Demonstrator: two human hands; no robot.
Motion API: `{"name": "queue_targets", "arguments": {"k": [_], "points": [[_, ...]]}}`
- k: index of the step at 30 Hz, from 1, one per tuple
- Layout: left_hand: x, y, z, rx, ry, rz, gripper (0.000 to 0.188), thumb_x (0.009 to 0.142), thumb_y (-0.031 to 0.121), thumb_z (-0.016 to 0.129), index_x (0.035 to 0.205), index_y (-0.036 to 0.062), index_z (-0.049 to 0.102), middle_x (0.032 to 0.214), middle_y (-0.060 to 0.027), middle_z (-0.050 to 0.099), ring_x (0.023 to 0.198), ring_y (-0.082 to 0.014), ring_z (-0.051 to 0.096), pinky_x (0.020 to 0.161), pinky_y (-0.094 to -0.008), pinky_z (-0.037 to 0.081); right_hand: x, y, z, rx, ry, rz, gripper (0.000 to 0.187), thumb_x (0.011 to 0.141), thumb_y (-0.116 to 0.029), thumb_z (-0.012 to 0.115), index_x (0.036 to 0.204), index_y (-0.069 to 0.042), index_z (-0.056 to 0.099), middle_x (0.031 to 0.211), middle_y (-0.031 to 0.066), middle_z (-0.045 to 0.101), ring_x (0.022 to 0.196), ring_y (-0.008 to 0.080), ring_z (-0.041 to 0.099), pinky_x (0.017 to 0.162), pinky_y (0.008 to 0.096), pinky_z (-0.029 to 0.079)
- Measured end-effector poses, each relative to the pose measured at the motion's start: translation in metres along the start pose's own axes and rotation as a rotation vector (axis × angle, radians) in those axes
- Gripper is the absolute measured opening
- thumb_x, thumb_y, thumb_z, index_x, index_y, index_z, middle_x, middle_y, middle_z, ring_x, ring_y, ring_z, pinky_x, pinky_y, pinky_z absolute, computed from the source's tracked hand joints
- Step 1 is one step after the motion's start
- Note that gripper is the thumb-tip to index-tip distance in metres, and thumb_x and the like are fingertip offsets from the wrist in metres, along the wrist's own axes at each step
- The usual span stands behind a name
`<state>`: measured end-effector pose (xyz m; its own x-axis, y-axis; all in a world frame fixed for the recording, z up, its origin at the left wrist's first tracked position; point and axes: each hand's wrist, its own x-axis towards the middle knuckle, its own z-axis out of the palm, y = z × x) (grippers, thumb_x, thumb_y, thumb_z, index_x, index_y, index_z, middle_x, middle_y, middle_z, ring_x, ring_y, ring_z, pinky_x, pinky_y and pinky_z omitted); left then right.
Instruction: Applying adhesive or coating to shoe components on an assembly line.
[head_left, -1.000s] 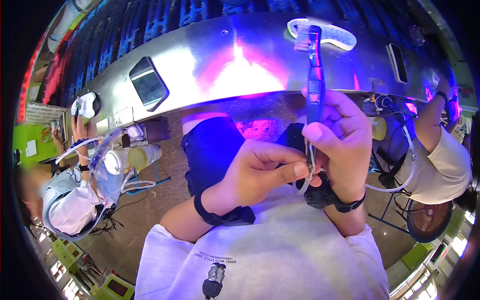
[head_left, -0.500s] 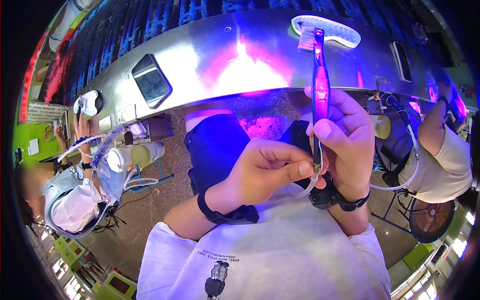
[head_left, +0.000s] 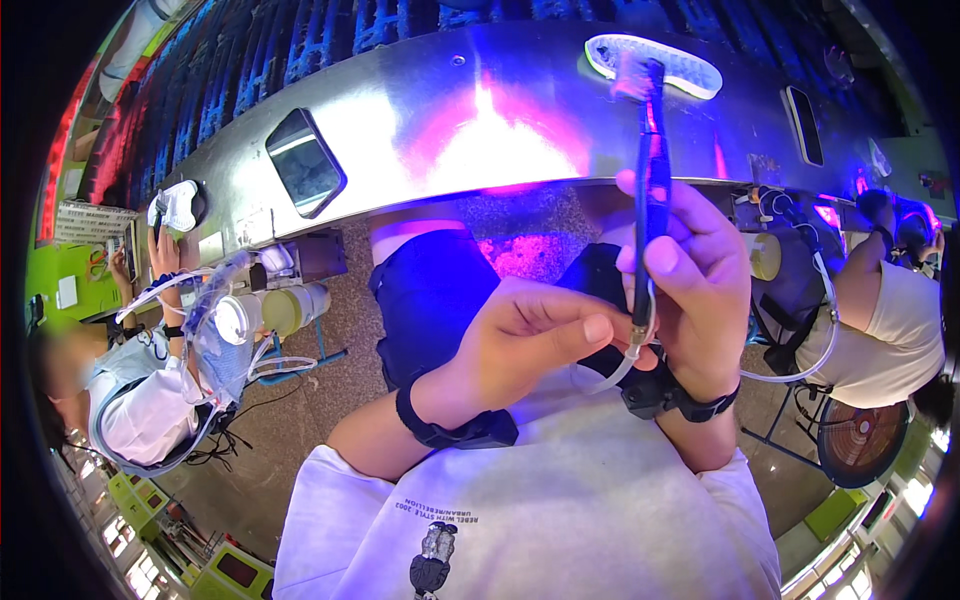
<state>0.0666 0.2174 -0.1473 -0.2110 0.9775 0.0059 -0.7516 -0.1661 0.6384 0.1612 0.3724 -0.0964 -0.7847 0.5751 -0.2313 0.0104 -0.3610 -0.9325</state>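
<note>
A dark-handled glue brush stands nearly upright in front of me, its bristle head blurred at the top. My right hand is closed around the handle, thumb in front and fingers behind. My left hand is at the brush's lower end, its fingers by the metal fitting and its thumb slightly to the left. A clear tube runs down from that fitting. Behind the bristles, a white shoe sole lies on the metal table.
A phone lies at the table's left, another phone at its right. Beyond the table runs a dark slatted conveyor. One person sits at left beside tubed containers, another at right.
The brush has turned in my right hand, its bristles shifting slightly right and down and its pink glow fading from the handle. My left thumb has drawn back a little from the fitting.
</note>
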Motion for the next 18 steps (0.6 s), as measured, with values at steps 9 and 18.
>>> {"name": "queue_targets", "arguments": {"k": [9,18], "points": [[-0.007,0.027,-0.047,-0.313,-0.403,0.406,0.031,0.1,0.043,0.07,0.083,0.0181,0.072,0.076,0.0057,0.073,0.088,-0.0175,0.068,0.099,-0.0396,0.045,-0.013,0.007,-0.05,0.038,0.204,-0.218,0.054,0.102,-0.022,0.066,0.145,0.006,0.049,0.092,0.0053,0.062,0.066,0.0074,0.055,0.055,0.0186,0.042],[0.004,0.04,-0.063,-0.374,-0.819,0.564,0.028,0.1,0.041,0.07,0.105,0.0136,0.074,0.087,0.0032,0.076,0.098,-0.0193,0.069,0.105,-0.042,0.042,0.008,0.031,-0.066,-0.14,0.126,-0.237,0.054,0.103,-0.015,0.064,0.149,0.007,0.047,0.091,0.0012,0.059,0.072,0.0042,0.053,0.057,0.0184,0.039]]}}
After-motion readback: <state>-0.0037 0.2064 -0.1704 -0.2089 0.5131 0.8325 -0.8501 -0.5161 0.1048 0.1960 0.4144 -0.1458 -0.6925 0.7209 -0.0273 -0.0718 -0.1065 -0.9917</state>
